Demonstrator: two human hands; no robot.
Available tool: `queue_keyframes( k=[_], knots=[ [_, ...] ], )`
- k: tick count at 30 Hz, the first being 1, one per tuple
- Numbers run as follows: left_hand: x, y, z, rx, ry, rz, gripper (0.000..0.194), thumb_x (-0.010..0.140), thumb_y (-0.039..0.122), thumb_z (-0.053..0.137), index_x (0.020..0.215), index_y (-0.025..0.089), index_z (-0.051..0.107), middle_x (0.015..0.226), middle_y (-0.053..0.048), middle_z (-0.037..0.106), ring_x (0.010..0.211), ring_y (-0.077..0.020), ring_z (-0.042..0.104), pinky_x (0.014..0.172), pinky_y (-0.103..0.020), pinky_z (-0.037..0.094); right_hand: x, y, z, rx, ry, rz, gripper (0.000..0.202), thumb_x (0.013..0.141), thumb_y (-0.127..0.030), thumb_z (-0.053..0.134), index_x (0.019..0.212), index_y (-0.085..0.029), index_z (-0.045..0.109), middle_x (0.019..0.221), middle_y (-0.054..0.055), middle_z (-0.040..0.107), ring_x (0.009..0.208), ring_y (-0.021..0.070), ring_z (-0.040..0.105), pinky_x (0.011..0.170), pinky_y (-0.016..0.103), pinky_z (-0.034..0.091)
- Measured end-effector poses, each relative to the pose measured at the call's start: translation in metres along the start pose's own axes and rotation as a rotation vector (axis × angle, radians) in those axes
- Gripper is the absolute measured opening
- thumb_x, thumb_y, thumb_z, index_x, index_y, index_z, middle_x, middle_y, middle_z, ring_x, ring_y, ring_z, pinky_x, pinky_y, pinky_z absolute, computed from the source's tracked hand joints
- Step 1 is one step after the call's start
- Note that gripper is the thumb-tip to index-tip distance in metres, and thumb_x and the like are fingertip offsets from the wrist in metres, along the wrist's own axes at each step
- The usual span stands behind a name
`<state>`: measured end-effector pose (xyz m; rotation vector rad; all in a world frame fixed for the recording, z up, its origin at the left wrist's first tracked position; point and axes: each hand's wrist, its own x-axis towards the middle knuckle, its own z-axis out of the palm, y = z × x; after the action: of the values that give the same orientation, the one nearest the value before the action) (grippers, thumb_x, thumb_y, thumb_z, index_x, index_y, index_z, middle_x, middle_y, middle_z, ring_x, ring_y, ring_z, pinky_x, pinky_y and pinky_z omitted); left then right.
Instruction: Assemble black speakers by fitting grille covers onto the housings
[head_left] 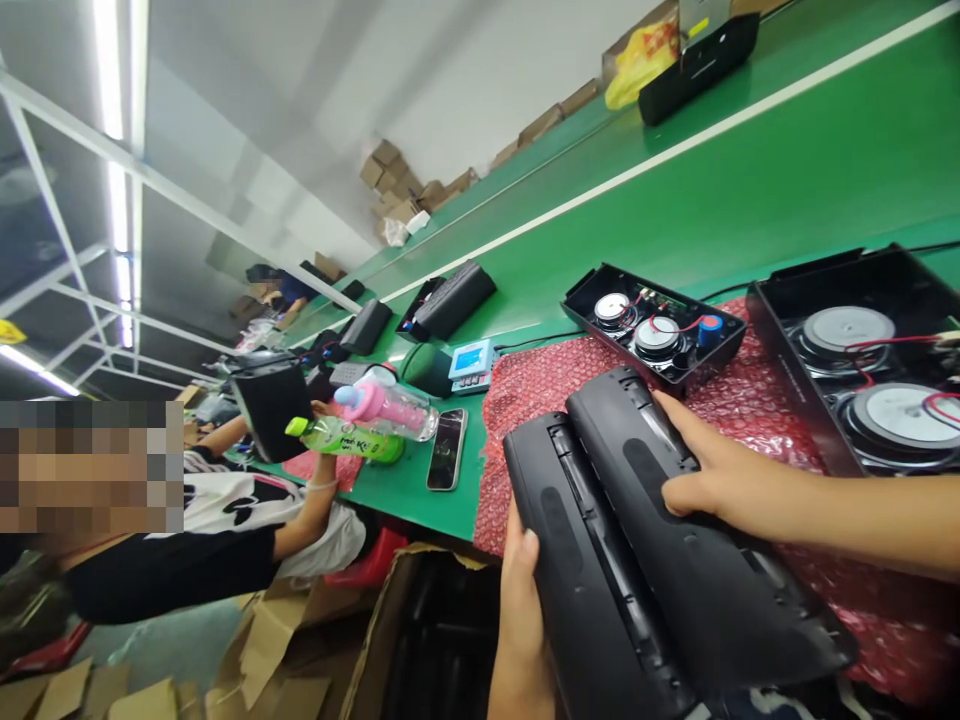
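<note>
Two long black plastic housings lie side by side in front of me, tilted, over red bubble wrap. My left hand [521, 600] grips the outer edge of the left housing [581, 580], thumb along its side. On the right housing [675, 520] my right hand [697, 465] is closed, the thumb on its face and the fingers at its upper edge. Beyond them, an open black speaker case [694, 365] with two round drivers, red wires and a blue part rests on the bubble wrap [517, 400]. A larger open case [795, 370] stands at the right.
A phone [446, 450], a green bottle [352, 440], a pink-lidded bottle [390, 408] and a small device with a blue screen [472, 366] are on the green table [405, 492]. A co-worker [247, 520] sits at the left. An open carton [375, 620] stands below the table edge.
</note>
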<state>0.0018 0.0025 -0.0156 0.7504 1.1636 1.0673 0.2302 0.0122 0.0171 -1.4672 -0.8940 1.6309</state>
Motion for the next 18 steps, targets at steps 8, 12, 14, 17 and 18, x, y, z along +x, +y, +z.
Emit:
queue_keyframes(
  k=[8,12,14,17,18],
  knots=[
    [-0.002,0.014,0.001,0.123,-0.087,-0.054,0.086,0.053,0.026,0.079,0.130,0.022,0.040,0.121,-0.010,0.060,0.106,-0.0312,0.060,0.086,-0.039,0.051,0.000,-0.001,0.000,-0.002,-0.003,0.023,0.110,0.050,-0.019,0.058,0.148,-0.025,0.008,0.090,0.003,0.054,0.061,0.0201,0.054,0.048,0.026,0.044],
    [0.010,0.027,0.003,0.153,-0.015,-0.164,0.074,0.049,0.019,0.076,0.115,0.020,0.043,0.099,-0.006,0.066,0.083,-0.0232,0.066,0.068,-0.033,0.054,-0.002,-0.002,-0.002,-0.022,-0.022,0.013,0.110,0.052,-0.017,0.059,0.149,-0.025,0.007,0.095,0.003,0.054,0.063,0.0193,0.054,0.049,0.026,0.045],
    [0.018,0.033,0.008,0.180,0.070,-0.200,0.064,0.050,0.022,0.075,0.105,0.020,0.043,0.088,-0.003,0.066,0.074,-0.0188,0.065,0.064,-0.030,0.053,-0.003,-0.004,-0.003,-0.030,-0.026,0.024,0.110,0.053,-0.017,0.060,0.149,-0.025,0.007,0.093,0.003,0.053,0.062,0.0188,0.053,0.049,0.025,0.044],
    [0.026,0.038,0.015,0.229,0.134,-0.245,0.055,0.055,0.026,0.074,0.097,0.021,0.039,0.072,0.001,0.065,0.058,-0.0149,0.061,0.057,-0.029,0.052,-0.004,-0.005,-0.003,-0.024,-0.031,0.035,0.112,0.054,-0.016,0.059,0.150,-0.023,0.003,0.089,0.002,0.053,0.059,0.0179,0.052,0.047,0.025,0.043],
    [0.028,0.038,0.017,0.240,0.139,-0.251,0.054,0.056,0.026,0.074,0.095,0.021,0.038,0.068,0.002,0.064,0.054,-0.0144,0.060,0.055,-0.029,0.051,-0.004,-0.005,-0.003,-0.019,-0.034,0.032,0.112,0.054,-0.016,0.059,0.150,-0.023,0.002,0.088,0.002,0.053,0.059,0.0177,0.052,0.047,0.025,0.043]
  ],
)
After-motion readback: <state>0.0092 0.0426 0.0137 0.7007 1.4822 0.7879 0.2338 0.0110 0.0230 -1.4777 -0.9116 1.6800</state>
